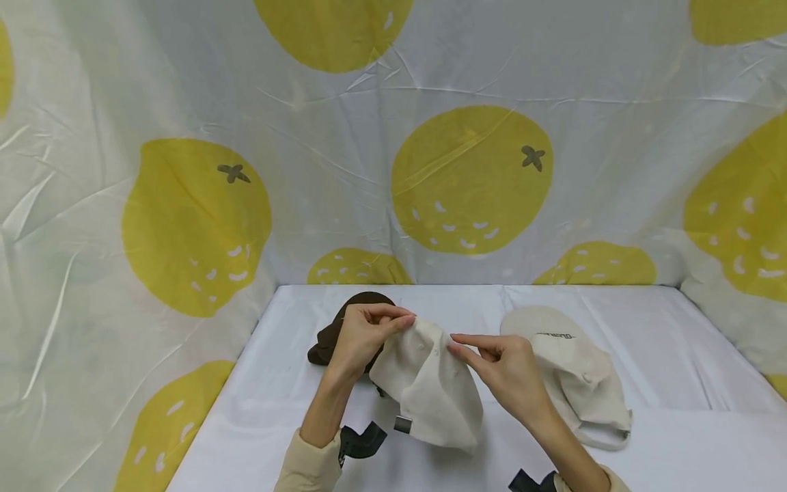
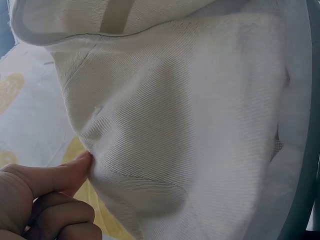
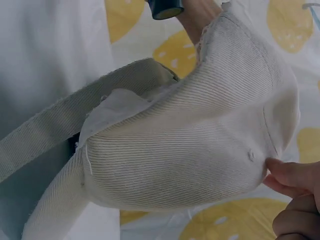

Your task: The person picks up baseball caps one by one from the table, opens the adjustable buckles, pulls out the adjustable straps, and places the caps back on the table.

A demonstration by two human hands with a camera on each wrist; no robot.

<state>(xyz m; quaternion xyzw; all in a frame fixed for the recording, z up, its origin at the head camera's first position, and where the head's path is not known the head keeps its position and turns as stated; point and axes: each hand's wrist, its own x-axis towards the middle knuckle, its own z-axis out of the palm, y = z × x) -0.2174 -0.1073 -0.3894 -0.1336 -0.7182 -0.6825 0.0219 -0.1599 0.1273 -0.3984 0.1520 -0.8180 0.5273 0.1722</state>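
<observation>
Both hands hold up a cream baseball cap (image 1: 439, 396) over the middle of the table. My left hand (image 1: 369, 335) pinches the cap's top edge between thumb and fingers; in the left wrist view its thumb (image 2: 75, 170) presses the ribbed cloth. The right hand (image 1: 501, 365) pinches the crown on the other side, its fingertips (image 3: 277, 172) near a small stitched eyelet. A strap (image 3: 90, 107) hangs from the cap in the right wrist view. Behind the left hand lies a dark brown cap (image 1: 344, 328), partly hidden. Beside the right hand lies a beige cap (image 1: 572, 369) with dark lettering.
A white cloth covers the table (image 1: 676, 362). Around it hangs a pale curtain (image 1: 332, 137) printed with large yellow lemons, meeting the table at the back and left. Black wrist straps with camera mounts (image 1: 363, 441) sit on both forearms.
</observation>
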